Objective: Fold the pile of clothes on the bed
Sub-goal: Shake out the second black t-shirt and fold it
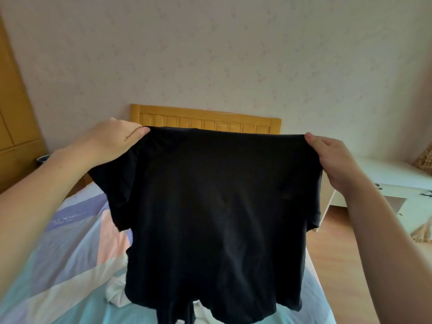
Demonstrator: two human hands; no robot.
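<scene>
I hold the black T-shirt (217,202) up in the air above the bed (70,253), spread wide in front of the wooden headboard (205,119), which shows just over its top edge. My left hand (112,141) pinches the shoulder nearest the headboard's left post, thumb pressed on the cloth; the fingers behind are hidden, so I cannot tell how they lie. My right hand (327,155) pinches the other shoulder, out past the headboard's right post, thumb on top and fingers curled behind the fabric.

Below the hem, on the side away from the headboard, a white garment (117,293) lies bunched on the bed, and something dark hangs or lies under the hem; I cannot tell whether it belongs to the shirt.

My worry is the grip: each side looks held by only a small fold, so a shake to smooth the cloth could pull one shoulder free and the shirt would drop in a heap onto the white garment. Lowering it blind is the other risk, since the shirt hides the bed beneath; the hem may land on the pile and fold crooked, or the short sleeves may tuck under.
</scene>
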